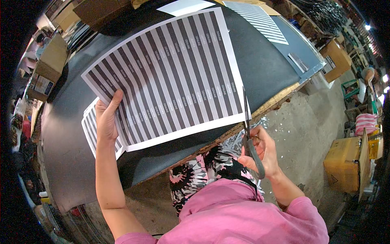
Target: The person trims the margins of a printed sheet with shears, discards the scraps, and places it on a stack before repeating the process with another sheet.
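A large sheet point(170, 77) with black and grey stripes, small printed words and a white border is held up over the dark table. My left hand point(109, 118) grips its lower left part, thumb on top. My right hand point(261, 151) is closed around the handles of dark scissors point(252, 152). Their blades point up at the sheet's lower right corner, along the white border. Below my left hand, more striped sheets point(90, 125) show partly, the rest hidden behind my arm and the held sheet.
The dark table point(69, 162) has a worn wooden front edge. Another striped sheet point(260, 20) lies at the back right. Cardboard boxes point(345, 164) stand on the floor at the right, another box point(50, 67) at the left. People are partly visible at both far sides.
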Tool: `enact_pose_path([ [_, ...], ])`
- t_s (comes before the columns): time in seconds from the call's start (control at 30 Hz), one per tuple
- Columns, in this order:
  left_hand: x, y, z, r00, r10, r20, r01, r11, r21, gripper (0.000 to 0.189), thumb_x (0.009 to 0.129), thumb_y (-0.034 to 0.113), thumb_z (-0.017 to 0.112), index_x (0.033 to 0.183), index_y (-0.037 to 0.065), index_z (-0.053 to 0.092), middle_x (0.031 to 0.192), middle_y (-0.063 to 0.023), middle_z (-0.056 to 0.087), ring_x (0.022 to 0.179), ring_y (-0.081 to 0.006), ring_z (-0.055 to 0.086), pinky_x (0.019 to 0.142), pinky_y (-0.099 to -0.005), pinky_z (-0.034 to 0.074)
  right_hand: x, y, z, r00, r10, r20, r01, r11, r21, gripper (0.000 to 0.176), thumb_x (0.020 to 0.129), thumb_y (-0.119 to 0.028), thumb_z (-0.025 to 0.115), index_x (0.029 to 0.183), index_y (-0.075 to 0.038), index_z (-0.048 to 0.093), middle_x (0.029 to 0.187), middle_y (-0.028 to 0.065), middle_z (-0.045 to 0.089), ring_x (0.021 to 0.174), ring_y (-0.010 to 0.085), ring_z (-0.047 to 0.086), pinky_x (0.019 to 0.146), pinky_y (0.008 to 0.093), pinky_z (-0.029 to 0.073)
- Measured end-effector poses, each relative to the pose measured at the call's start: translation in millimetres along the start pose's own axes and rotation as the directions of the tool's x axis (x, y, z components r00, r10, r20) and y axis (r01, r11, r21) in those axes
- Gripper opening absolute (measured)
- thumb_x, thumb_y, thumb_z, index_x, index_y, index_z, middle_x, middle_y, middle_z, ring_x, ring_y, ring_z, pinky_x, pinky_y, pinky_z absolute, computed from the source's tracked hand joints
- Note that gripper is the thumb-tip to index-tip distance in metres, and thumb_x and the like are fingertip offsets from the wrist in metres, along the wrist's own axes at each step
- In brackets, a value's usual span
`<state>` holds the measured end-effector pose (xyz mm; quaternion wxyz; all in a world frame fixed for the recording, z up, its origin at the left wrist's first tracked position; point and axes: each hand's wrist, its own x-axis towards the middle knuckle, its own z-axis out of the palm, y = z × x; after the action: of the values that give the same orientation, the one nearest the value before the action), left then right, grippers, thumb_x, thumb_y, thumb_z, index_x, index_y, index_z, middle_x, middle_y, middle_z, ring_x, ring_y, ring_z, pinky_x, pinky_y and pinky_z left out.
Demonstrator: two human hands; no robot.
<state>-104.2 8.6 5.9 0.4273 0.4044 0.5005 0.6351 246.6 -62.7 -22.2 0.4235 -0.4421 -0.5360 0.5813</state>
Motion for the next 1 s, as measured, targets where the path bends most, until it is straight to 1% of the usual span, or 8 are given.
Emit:
enact_pose_path([
  [0.07,0.0,-0.1,1.4,1.0,0.005,-0.002,-0.005,1.0,-0.029,0.02,0.078,0.018,0.067,0.086,0.001,0.062,0.079,-0.0108,0.065,0.064,-0.0124,0.063,0.059,-0.0212,0.053,-0.2,-1.0,0.5,1.0,0.006,-0.008,-0.006,1.0,0.013,0.055,0.063,-0.017,0.081,0.1,-0.002,0.042,0.072,0.0004,0.05,0.063,0.007,0.05,0.055,0.0204,0.042],
  [0.13,1.3,-1.5,-2.9,1.0,0.009,-0.002,-0.009,1.0,0.003,0.02,0.078,0.019,0.067,0.087,0.001,0.062,0.079,-0.0109,0.065,0.064,-0.0123,0.063,0.058,-0.0211,0.053,0.2,-3.0,1.2,0.999,0.039,-0.026,-0.039,0.999,0.0,0.058,0.061,-0.022,0.079,0.096,0.002,0.04,0.08,0.007,0.049,0.064,0.0088,0.051,0.053,0.0187,0.042],
  [0.37,-0.5,0.8,2.4,0.999,-0.009,-0.033,0.009,1.0,0.016,0.02,0.078,0.02,0.066,0.087,0.002,0.062,0.077,-0.0098,0.065,0.062,-0.0112,0.063,0.055,-0.02,0.052,0.8,2.3,2.1,0.999,-0.022,-0.036,0.023,1.0,0.007,0.057,0.061,-0.021,0.079,0.096,0.002,0.041,0.08,0.0074,0.049,0.064,0.0088,0.051,0.05,0.0188,0.04],
  [0.47,0.1,-0.8,0.9,0.999,-0.004,-0.043,0.005,1.0,0.023,0.019,0.078,0.019,0.066,0.086,0.002,0.062,0.077,-0.0096,0.065,0.061,-0.0113,0.063,0.054,-0.0197,0.052,0.2,3.2,2.2,0.998,-0.048,-0.044,0.049,0.999,0.0,0.057,0.062,-0.02,0.079,0.097,0.003,0.041,0.077,0.0068,0.049,0.06,0.008,0.05,0.048,0.0186,0.039],
  [0.53,0.7,-1.8,-1.0,0.999,-0.015,-0.036,0.015,1.0,0.014,0.019,0.078,0.018,0.066,0.087,0.002,0.062,0.077,-0.0095,0.065,0.061,-0.0113,0.063,0.055,-0.0197,0.052,-1.8,3.1,1.5,0.999,-0.005,-0.039,0.006,0.999,0.042,0.055,0.064,-0.017,0.08,0.1,-0.001,0.043,0.073,-0.0009,0.047,0.065,0.0052,0.047,0.057,0.0193,0.04],
  [0.77,2.4,-3.7,-3.6,0.999,-0.019,-0.043,0.02,0.999,0.027,0.018,0.078,0.017,0.067,0.087,0.002,0.062,0.079,-0.0089,0.065,0.062,-0.0105,0.062,0.055,-0.0197,0.052,-1.6,4.1,2.5,0.999,0.022,-0.046,-0.019,0.999,0.046,0.055,0.064,-0.015,0.081,0.101,0.0,0.044,0.074,-0.001,0.047,0.065,0.0044,0.046,0.058,0.0192,0.04],
  [0.83,1.3,-1.8,-2.5,0.999,-0.023,-0.04,0.024,0.999,0.028,0.019,0.078,0.018,0.067,0.087,0.002,0.062,0.079,-0.0087,0.065,0.063,-0.0105,0.062,0.055,-0.0197,0.052,0.0,8.2,3.5,0.996,-0.057,-0.07,0.06,0.997,0.047,0.053,0.066,-0.014,0.078,0.099,0.003,0.04,0.066,0.0045,0.05,0.049,0.0055,0.048,0.041,0.0179,0.037],
  [1.0,2.8,-3.9,-5.5,0.999,-0.028,-0.043,0.029,0.999,0.027,0.022,0.078,0.02,0.067,0.088,0.002,0.061,0.08,-0.0082,0.064,0.064,-0.0108,0.062,0.056,-0.0196,0.051,-0.6,7.5,3.6,0.996,-0.026,-0.088,0.029,0.999,0.038,0.051,0.066,-0.01,0.078,0.099,0.003,0.041,0.063,0.0034,0.05,0.047,0.0052,0.048,0.039,0.0179,0.037],
])
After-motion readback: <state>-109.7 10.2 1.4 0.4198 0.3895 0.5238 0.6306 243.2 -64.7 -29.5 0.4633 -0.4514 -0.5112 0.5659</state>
